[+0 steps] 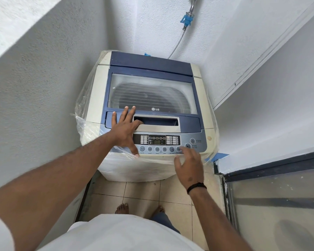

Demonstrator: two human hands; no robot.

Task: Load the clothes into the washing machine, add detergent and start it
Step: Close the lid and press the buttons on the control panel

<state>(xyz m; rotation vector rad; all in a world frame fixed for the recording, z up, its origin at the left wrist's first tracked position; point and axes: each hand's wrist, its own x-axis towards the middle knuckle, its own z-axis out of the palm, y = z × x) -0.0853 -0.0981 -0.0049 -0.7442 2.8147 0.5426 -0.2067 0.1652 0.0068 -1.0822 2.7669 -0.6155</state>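
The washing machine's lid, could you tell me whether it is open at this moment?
No, the lid lies flat and closed, with the left hand spread on its front edge.

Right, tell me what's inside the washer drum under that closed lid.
Through the lid window, the ribbed drum wall shows, with a dark shape low down. The hazy glass hides whether that is clothes.

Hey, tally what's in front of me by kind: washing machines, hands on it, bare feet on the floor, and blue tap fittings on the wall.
Washing machine: 1
Hands, left hand and right hand: 2
Bare feet, one and another: 2
Blue tap fitting: 1
Total: 6
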